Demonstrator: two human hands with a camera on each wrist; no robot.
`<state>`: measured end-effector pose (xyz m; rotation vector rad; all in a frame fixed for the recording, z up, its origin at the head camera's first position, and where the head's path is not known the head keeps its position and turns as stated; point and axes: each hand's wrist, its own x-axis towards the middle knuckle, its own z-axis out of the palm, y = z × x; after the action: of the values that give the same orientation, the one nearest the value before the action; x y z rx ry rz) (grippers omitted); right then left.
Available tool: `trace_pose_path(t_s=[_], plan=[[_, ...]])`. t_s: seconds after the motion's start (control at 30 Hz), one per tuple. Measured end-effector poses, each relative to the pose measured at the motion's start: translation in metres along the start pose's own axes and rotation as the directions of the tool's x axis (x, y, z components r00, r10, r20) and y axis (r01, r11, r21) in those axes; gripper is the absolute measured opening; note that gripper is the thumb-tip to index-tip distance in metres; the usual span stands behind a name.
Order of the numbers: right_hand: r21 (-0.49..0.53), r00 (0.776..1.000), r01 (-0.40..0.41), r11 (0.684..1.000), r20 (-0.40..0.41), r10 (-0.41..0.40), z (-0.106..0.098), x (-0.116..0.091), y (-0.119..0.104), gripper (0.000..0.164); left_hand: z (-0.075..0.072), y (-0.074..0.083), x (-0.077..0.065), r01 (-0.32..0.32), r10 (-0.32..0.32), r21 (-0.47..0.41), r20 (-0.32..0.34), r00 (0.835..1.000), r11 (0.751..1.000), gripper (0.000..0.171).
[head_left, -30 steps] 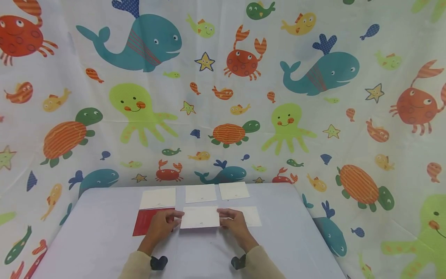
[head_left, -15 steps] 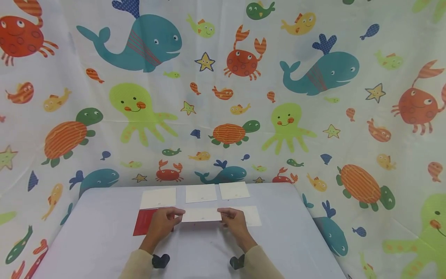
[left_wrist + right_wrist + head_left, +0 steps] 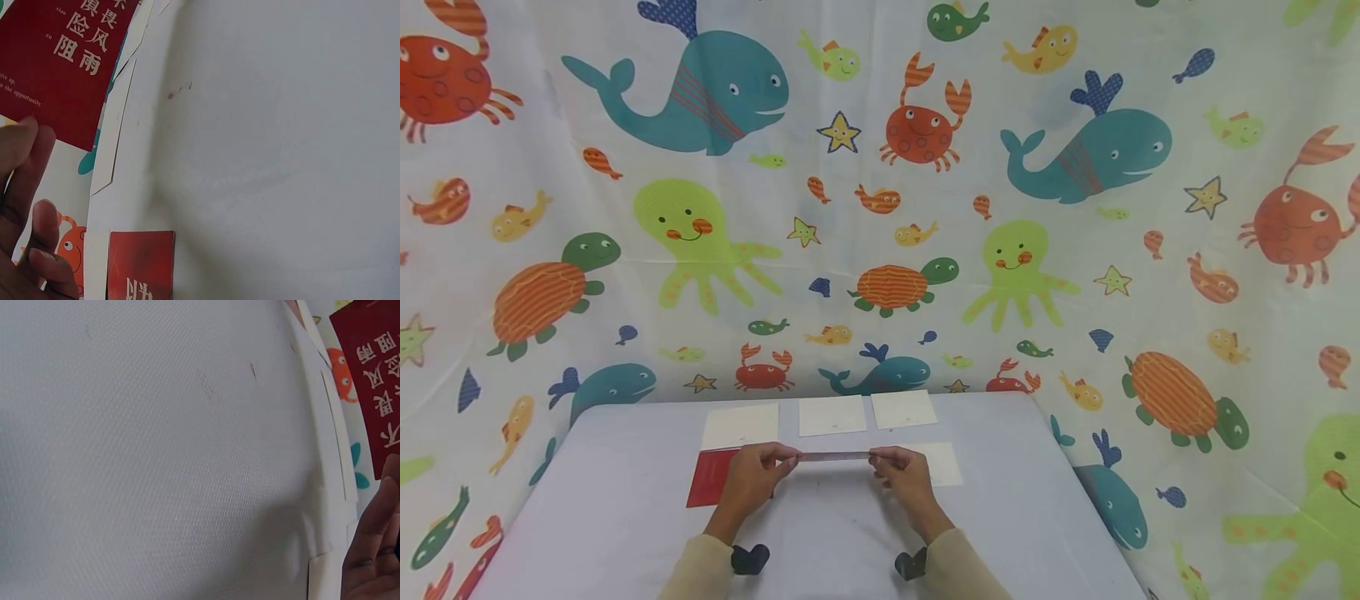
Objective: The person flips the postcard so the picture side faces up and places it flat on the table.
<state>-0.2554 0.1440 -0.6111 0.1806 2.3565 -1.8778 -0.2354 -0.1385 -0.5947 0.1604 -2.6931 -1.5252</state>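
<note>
A postcard-like card [image 3: 833, 456] is held level between my two hands above the table, tilted so that it appears nearly edge-on in the head view. My left hand [image 3: 748, 483] pinches its left end between thumb and fingers; my right hand [image 3: 912, 485] pinches the right end. In the left wrist view the card's red face [image 3: 59, 75] shows white Chinese characters and small English print. The right wrist view catches the same red face [image 3: 369, 375]. Beside and partly under my left hand lies another red card [image 3: 709, 479], with a white character visible in the left wrist view.
Cards with white faces up lie farther back: one at left [image 3: 741, 425], one in the middle [image 3: 832, 417], one at right [image 3: 905, 409]. Another white card [image 3: 946, 464] lies partly behind my right hand. A sea-animal curtain [image 3: 880, 208] hangs behind the white-covered table [image 3: 1037, 517].
The held card has tipped from showing its white face to nearly edge-on, its near edge rising. Both hands stay in almost the same place; the cards on the table have not moved.
</note>
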Motion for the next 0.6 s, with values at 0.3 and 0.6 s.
trace_pose_path(t_s=[0.3, 0.6], plan=[[0.016, 0.999, -0.027, 1.0, -0.031, 0.028, 0.0022, -0.0005, -0.0005, 0.012, 0.0041, -0.002, 0.0005, -0.029, 0.029, -0.001, -0.035, 0.999, 1.0, 0.016], [0.016, 0.999, -0.025, 1.0, -0.048, 0.025, 0.0032, -0.0017, 0.0, 0.013, 0.0063, -0.0024, 0.0012, -0.058, 0.059, 0.018, -0.043, 0.997, 0.998, 0.012]])
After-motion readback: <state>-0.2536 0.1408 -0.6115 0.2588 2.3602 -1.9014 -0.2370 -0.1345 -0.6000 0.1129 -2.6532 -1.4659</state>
